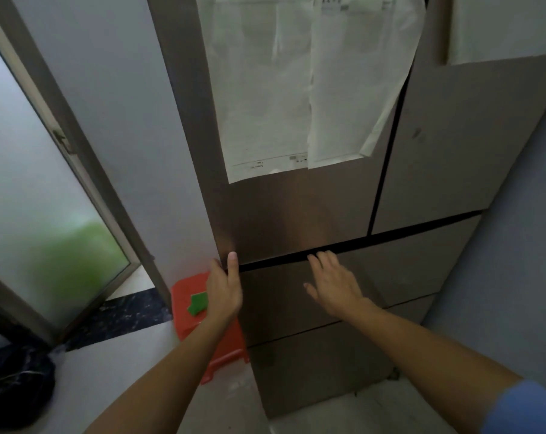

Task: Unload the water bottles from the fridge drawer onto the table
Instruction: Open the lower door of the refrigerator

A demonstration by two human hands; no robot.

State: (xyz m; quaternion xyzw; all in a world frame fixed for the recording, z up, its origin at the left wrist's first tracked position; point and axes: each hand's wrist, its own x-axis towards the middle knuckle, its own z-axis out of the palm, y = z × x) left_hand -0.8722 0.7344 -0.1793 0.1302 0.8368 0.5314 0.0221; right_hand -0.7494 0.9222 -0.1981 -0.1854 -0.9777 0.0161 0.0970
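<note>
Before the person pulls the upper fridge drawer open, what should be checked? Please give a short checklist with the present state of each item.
1. Upper drawer shut: ok, it needs opening.
2. Left hand at the drawer's left top corner: ok.
3. Right hand gripping the top edge: not ok, fingers only reach the gap.
4. Both hands free: ok.
5. Red stool clear of the drawer's path: cannot tell, it stands close beside the fridge.
6. Bottles inside, table near: cannot tell.

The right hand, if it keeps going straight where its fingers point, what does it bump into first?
Probably the top edge of the upper fridge drawer. The right hand is open, its fingers aimed at the dark gap above that closed drawer. Whether they already touch is unclear.
</note>
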